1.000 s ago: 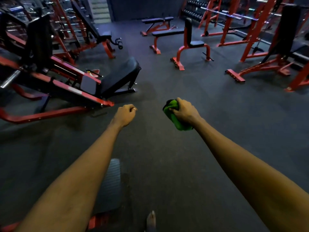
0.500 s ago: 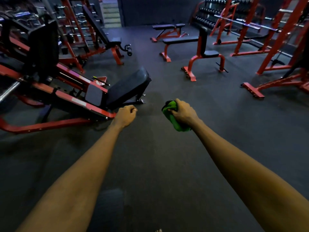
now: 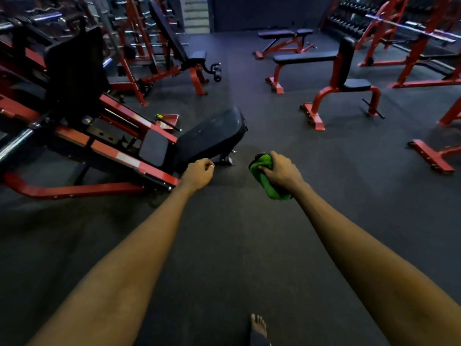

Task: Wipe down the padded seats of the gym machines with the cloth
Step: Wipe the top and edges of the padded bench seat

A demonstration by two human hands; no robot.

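My right hand (image 3: 280,171) grips a bunched green cloth (image 3: 264,177), held out over the dark floor. My left hand (image 3: 198,172) is curled into a loose fist and holds nothing. Just ahead and to the left stands a red leg press machine with a black padded backrest (image 3: 209,136) and a small seat pad (image 3: 153,148). Both hands are short of the pads and touch neither. Further off stand an upright padded seat (image 3: 355,84) and a flat bench (image 3: 304,57).
Red-framed machines and racks (image 3: 424,46) line the right side. An incline bench (image 3: 174,38) stands at the back left, another flat bench (image 3: 284,33) at the far back. Dark rubber floor (image 3: 274,233) spreads between them. My bare foot (image 3: 258,325) shows at the bottom.
The view has moved forward and swung toward the leg press, whose pads now lie closer to my hands. Both hands keep the same pose, the cloth still in the right.
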